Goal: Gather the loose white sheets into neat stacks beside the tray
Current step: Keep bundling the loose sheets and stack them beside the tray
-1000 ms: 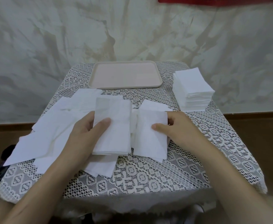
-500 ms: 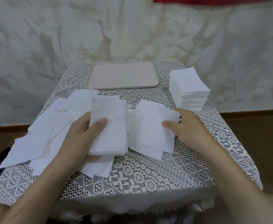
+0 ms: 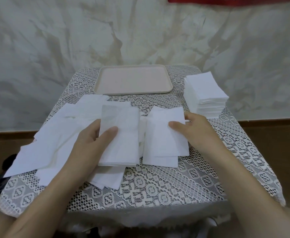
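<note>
Head view.

The table carries a white lace cloth [image 3: 158, 182] with an openwork geometric pattern. At its far edge sits a shallow rectangular tray [image 3: 132, 79], pale pink, matte, with rounded corners and a low raised rim. To the right of the tray, apart from it, stands a tall stack [image 3: 206, 93] of white rectangular sheets, its edges squared and its layers visible along the near side.

Loose sheets [image 3: 55, 138] lie overlapped and skewed across the left half of the cloth; they are thin, soft and slightly creased.

The left hand [image 3: 89, 143] pinches a thin bundle [image 3: 121, 134] of aligned sheets, thumb laid flat on top and fingers tucked out of sight below. The bundle lies over the loose sheets, near the table centre.

The right hand [image 3: 197, 133] pinches the right edge of a top sheet [image 3: 164, 131], thumb pressed on its face and fingers curled behind. This sheet overlaps a few offset sheets beneath it, just beside the bundle.

Behind the table hangs a mottled grey-white wall [image 3: 55, 40].
</note>
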A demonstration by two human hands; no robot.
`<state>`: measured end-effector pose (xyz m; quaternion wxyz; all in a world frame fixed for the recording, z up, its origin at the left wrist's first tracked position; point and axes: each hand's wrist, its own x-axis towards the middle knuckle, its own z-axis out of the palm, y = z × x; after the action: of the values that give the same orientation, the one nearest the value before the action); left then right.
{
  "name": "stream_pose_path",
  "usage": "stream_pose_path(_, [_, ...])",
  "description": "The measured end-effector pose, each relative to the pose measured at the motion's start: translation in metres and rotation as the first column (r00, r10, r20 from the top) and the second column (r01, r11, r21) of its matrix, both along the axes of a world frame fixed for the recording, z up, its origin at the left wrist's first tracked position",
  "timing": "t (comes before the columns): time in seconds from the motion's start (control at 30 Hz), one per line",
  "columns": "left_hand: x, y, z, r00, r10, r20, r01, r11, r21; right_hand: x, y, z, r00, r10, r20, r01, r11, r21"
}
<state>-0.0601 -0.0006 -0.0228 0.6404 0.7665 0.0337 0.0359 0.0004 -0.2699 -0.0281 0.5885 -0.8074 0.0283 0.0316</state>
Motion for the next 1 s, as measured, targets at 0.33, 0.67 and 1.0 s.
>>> stream_pose_path(0.33, [0.000,-0.001,0.001,1.000,0.018,-0.003,-0.018,1.000,-0.018,-0.020,0.006,0.006,0.989,0.145,0.003,-0.144,0.988,-0.061])
stream_pose_path(0.67, [0.001,0.000,0.000,1.000,0.005,-0.014,-0.005,1.000,-0.024,-0.007,0.010,0.006,0.987,0.158,-0.024,-0.159,0.985,-0.067])
stream_pose_path(1.0, [0.000,0.001,-0.001,1.000,0.000,-0.010,-0.001,0.999,-0.037,-0.011,0.003,0.008,0.997,0.073,-0.011,-0.073,0.994,-0.078])
